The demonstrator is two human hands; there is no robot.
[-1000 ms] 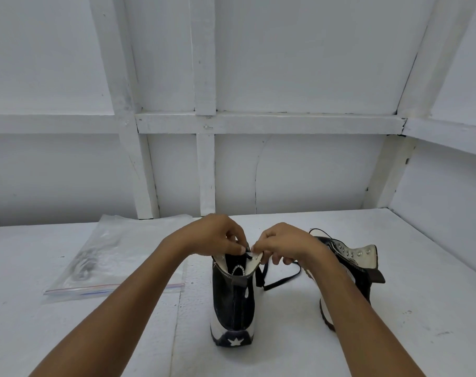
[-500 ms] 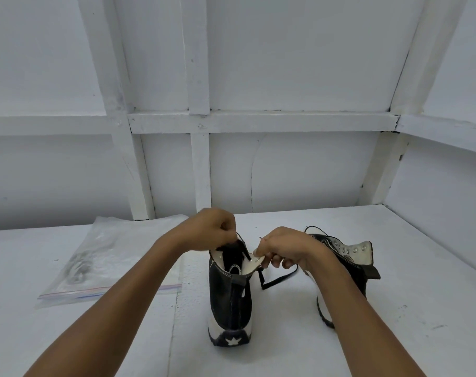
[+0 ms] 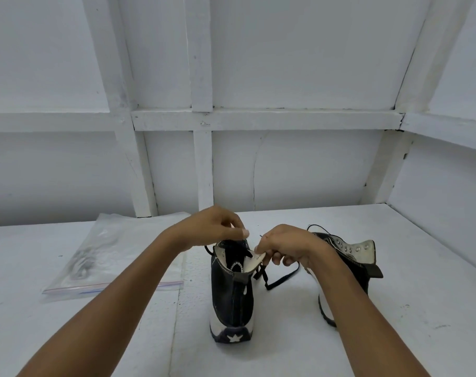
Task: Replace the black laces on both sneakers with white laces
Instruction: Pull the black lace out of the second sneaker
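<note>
White table (image 3: 410,289), left hand (image 3: 215,227) fingers pinching black lace (image 3: 281,280), right hand (image 3: 288,247) fingers gripping sneaker (image 3: 232,295) flap, second sneaker (image 3: 363,250) partly hidden.

White surface (image 3: 408,308) is shown. Clear bag (image 3: 117,257) is laid at left. Near sneaker (image 3: 232,300) is stood upright at centre, far sneaker (image 3: 364,257) set to its right, black lace (image 3: 281,280) trailed between.

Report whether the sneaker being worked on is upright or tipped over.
Upright: the sneaker stands on its sole on the table, heel facing the camera, collar uppermost.
</note>
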